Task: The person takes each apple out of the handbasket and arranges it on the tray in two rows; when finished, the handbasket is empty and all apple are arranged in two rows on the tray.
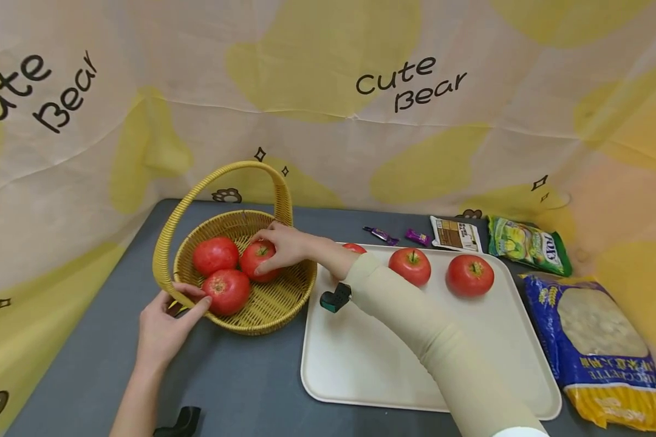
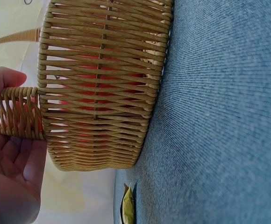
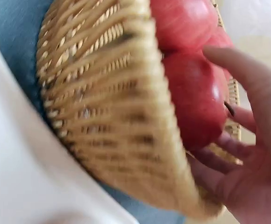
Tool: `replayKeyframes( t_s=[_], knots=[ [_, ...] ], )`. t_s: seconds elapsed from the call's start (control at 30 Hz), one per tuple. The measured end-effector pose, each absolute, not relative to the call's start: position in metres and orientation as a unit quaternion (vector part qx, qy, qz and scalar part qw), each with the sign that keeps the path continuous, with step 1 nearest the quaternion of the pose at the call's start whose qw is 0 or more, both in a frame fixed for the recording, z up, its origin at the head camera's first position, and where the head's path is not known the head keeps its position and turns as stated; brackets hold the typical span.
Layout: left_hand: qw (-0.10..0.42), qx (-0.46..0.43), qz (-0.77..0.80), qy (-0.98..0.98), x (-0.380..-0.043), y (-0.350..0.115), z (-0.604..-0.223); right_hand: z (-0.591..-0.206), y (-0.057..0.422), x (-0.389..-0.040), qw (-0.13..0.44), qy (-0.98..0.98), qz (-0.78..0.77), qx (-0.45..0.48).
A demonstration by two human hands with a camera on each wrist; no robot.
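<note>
A yellow wicker basket point(image 1: 270, 306) with a tall handle point(image 1: 166, 243) stands on the table's left side. My left hand point(image 1: 164, 325) grips the foot of that handle, thumb on one side and fingers beneath it in the left wrist view. Inside the basket, my right hand point(image 1: 290, 246) holds a red apple point(image 1: 257, 260) between thumb and fingers. Its stem shows close to the fingers in the right wrist view. Beside it lie two other red apples, one at the back left point(image 1: 215, 255) and one in front point(image 1: 226, 292), near my left thumb.
Right of the basket lies a white tray point(image 1: 377, 376) bearing two whole-seen apples point(image 1: 410, 266) and one apple point(image 1: 354, 247) mostly behind my right arm. Small purple-wrapped sweets point(image 1: 381, 235), a brown-and-white packet point(image 1: 456, 234), a green bag point(image 1: 529, 246) and a blue pasta bag point(image 1: 601, 346) border the tray.
</note>
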State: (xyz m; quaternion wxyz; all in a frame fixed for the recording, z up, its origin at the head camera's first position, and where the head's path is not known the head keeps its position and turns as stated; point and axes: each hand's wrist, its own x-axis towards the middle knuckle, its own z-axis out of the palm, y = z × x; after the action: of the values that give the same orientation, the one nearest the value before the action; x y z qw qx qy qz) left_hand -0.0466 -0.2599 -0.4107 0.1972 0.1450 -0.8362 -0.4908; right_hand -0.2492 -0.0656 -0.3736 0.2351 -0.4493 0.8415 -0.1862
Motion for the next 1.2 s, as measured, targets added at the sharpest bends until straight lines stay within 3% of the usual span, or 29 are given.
replayKeyframes(
  t_s=[0.27,0.4,0.8,1.2],
  knots=[
    [0.19,0.153,-0.489,-0.838,-0.044,-0.261,-0.408,-0.378,-0.056,-0.245,0.345,0.772,-0.19,-0.499],
    [0.191,0.152,-0.485,-0.84,-0.044,-0.26,-0.408,-0.383,-0.057,-0.241,0.363,0.755,-0.192,-0.511],
    [0.188,0.149,-0.48,-0.844,-0.044,-0.261,-0.41,-0.389,-0.043,-0.231,0.262,0.754,-0.256,-0.545],
    [0.197,0.156,-0.49,-0.835,-0.044,-0.26,-0.41,-0.38,0.017,-0.191,0.179,0.798,-0.432,-0.38]
  ],
)
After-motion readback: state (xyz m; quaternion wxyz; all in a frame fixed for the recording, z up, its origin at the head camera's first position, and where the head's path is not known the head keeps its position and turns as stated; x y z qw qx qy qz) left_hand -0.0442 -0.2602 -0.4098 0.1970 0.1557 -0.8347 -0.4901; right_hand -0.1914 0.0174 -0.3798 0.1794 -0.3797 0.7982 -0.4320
